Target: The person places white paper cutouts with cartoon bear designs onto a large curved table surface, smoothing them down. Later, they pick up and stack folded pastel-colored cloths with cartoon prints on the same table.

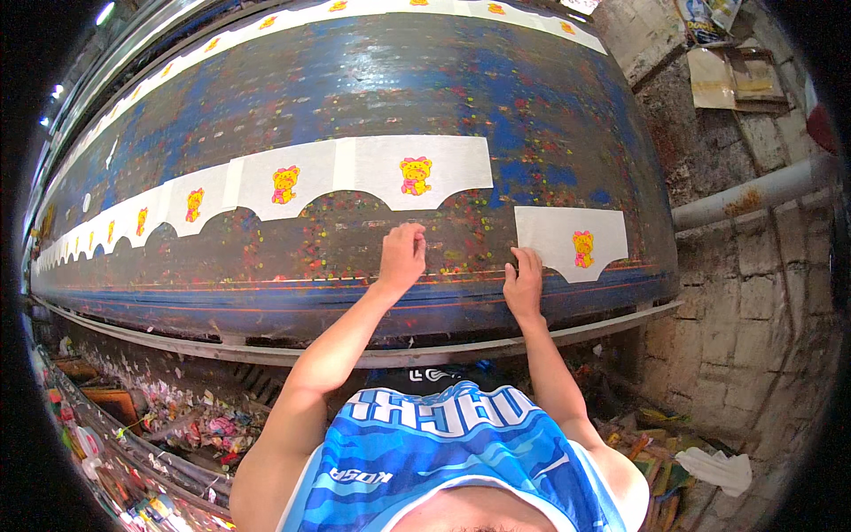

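Note:
A loose white cut fabric piece [557, 229] with a yellow bear print lies flat on a long, paint-stained table. My right hand [525, 282] rests at its lower left edge, fingers stretched out and thumb apart, touching the cloth. To its left, my left hand [404, 257] hovers or rests over the dark tabletop with its fingers curled in, and nothing shows in them. Just above that hand is the end piece [461, 164] of a row of similar printed white pieces, laid edge to edge and running off to the left.
The dark blue table [425, 97] is speckled with colour. Another row of printed pieces [372, 11] lines its far side. A metal rail [408, 356] runs along the near edge. Right of the table are a grey pipe [753, 195] and block paving; scraps [204, 421] litter the lower left.

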Demonstrator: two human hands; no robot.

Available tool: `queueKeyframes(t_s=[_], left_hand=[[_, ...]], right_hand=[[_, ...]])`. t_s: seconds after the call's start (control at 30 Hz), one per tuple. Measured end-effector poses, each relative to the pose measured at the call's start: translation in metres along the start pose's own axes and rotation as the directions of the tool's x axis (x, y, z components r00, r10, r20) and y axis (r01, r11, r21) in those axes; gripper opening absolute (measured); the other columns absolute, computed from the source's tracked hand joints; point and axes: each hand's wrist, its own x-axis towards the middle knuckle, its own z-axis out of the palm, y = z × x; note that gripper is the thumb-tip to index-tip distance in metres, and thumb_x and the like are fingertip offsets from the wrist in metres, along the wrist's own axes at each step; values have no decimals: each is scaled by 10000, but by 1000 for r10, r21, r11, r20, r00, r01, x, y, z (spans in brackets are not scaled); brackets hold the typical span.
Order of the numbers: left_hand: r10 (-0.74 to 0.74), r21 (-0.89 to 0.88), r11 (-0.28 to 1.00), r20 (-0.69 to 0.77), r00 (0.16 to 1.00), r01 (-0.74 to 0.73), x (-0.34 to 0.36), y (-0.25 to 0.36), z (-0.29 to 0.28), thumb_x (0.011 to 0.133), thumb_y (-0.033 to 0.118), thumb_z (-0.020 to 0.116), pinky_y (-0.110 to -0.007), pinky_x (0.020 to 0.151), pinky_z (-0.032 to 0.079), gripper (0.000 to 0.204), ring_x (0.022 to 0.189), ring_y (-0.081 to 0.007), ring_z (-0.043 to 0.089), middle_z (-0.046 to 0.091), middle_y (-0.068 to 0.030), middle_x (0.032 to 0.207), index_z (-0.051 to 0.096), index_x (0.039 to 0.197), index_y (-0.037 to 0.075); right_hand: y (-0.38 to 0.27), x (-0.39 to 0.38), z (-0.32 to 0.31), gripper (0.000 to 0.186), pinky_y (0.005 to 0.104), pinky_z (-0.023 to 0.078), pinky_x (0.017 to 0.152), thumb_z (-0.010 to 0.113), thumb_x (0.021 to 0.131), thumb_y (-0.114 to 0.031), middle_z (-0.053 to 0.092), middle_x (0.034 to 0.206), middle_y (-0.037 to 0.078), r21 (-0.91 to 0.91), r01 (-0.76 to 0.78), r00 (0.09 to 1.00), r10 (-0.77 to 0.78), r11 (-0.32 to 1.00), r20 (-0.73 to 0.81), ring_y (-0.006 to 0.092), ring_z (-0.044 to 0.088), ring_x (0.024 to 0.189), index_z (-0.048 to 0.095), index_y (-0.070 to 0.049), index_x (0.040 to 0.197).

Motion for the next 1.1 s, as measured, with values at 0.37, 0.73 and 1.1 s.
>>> queueKeyframes(t_s=[0.37, 0.73, 1.1], left_hand=[[46, -17, 999, 52, 998, -46, 8, 59, 80, 918, 111, 624, -453, 778, 428, 78, 883, -330, 605, 645, -113, 912, 625, 978, 62], [-244, 369, 882, -172, 955, 292, 63, 125, 207, 849, 157, 707, -497, 898, 408, 225, 1087, -324, 534, 574, -105, 1120, 671, 1066, 107], [81, 47, 996, -98, 992, -77, 28, 215, 197, 842, -24, 622, -429, 855, 400, 175, 885, -311, 589, 596, -84, 863, 577, 961, 97]], right_hand=[[92, 6, -67, 375, 488, 414, 1002, 649, 855, -24, 585, 1185, 200, 36, -27, 998, 29, 999, -59, 406, 523, 1153, 565, -6, 1219], [271, 51, -171, 331, 471, 440, 973, 665, 835, -4, 629, 1139, 165, 32, -24, 999, 25, 999, -41, 379, 546, 1128, 605, -16, 1161], [309, 128, -159, 416, 466, 401, 1062, 704, 775, -18, 583, 1255, 167, 53, 172, 983, -175, 984, 57, 378, 477, 1254, 622, -39, 1183]])
